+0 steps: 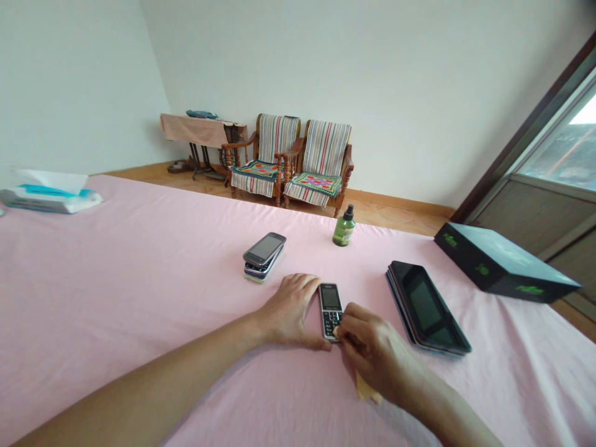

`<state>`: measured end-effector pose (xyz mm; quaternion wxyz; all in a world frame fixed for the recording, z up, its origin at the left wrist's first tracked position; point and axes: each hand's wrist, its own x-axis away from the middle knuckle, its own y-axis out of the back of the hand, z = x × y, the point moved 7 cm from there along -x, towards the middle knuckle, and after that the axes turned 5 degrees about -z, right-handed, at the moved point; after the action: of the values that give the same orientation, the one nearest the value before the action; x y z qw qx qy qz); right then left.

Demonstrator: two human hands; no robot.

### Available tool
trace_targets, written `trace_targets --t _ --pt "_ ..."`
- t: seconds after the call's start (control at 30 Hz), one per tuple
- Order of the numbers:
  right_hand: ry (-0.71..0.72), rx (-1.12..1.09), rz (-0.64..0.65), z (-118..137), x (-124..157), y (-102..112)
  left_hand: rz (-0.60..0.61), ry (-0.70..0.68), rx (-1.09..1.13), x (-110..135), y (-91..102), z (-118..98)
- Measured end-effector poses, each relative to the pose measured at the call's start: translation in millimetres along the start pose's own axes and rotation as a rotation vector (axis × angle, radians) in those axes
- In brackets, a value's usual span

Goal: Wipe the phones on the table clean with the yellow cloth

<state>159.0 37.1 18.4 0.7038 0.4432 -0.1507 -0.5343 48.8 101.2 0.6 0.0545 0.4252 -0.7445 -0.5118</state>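
Note:
A keypad mobile phone [331, 298] with a silver edge lies face up on the pink cloth-covered table. My left hand [292, 310] braces it from the left, fingers at the top corner and thumb at the bottom end. Bunched in my closed right hand [370, 341] is a yellowish cloth [365, 388]; part of it touches the lower keys, and the rest hangs below the palm. Beyond my left hand sits a small stack of phones [265, 249], a grey touchscreen one on top. A stack of black tablets [428, 307] rests to the right of my right hand.
A green spray bottle [343, 228] stands upright near the far table edge. The black box [505, 264] is at the right edge, a tissue pack [51, 197] at the far left. Two wooden armchairs [305, 164] and a draped sewing table [202, 131] stand beyond the table [153, 261].

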Motion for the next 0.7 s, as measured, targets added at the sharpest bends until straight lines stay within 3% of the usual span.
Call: trace_targets --t 0.2,0.43,0.7 --pt "0.069 0.061 -0.017 4 -4 -7 -0.003 0.004 -0.010 0 0.2 -1" --pt "0.044 0.057 0.015 1 -3 4 0.007 -0.005 0.005 0 -0.5 0" --pt "0.072 0.055 0.003 6 -2 -5 -0.005 0.009 0.016 0 -0.4 1"
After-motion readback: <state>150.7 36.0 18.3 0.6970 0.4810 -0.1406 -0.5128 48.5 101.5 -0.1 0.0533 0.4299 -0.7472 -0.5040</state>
